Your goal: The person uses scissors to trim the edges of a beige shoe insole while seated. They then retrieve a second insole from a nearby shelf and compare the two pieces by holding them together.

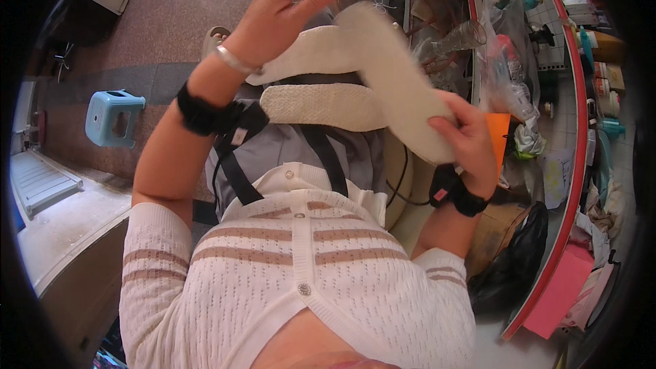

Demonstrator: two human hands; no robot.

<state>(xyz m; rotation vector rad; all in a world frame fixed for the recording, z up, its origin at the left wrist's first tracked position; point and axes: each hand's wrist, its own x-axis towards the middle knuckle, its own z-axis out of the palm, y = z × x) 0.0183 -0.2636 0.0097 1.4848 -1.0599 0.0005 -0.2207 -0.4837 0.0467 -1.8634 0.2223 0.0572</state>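
"Looking first at the hands: what is held?"

"A white insole (403,89) is raised aslant above the lap, pinched near its lower end by the right hand (470,135), thumb on top. The left hand (283,10) is lifted beside its upper end, thumb and fingers parted; nothing is seen between them. A second insole (318,106) and a third insole (311,53) are laid across the grey cloth (273,149)."

"How is it best handled?"

"Probably with the upper end steadied by the left hand, so that bending is avoided."

"What is around, or in the way?"

"A black cable (410,202), strung from the right wristband (470,201), could be snagged. At right, a clear bag (506,48) and a red-edged shelf (582,130) are seen; at left, a blue stool (109,119) is placed well apart."
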